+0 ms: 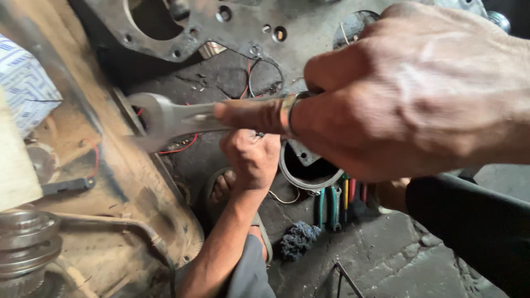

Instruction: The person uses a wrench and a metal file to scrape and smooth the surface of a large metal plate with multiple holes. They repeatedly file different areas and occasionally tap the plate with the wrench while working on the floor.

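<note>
While the right hand (408, 99) is closing tightly around the shank of a silver steel open-ended spanner (171, 118), the tool's head is reaching out beyond the fingertips, blurred, towards the edge of a rusty brown metal housing (127, 187). Just below the right hand's fingertips the left hand (251, 157) is curling into a fist; I cannot tell whether it is gripping anything.

By my judgement the spanner is being brought to a fastener and is not yet seated. Turning it would call for the open jaw to sit squarely on a nut and for swinging room.

That room is looking tight. Thin red wires (185, 146) are trailing right under the spanner head, and a grey perforated steel plate (243, 27) is lying just beyond the hands. Beneath the right hand, a round metal ring (309, 176) and green- and red-handled screwdrivers (334, 204) are resting on the floor. A sandalled foot (221, 187) is showing under the left wrist.
</note>
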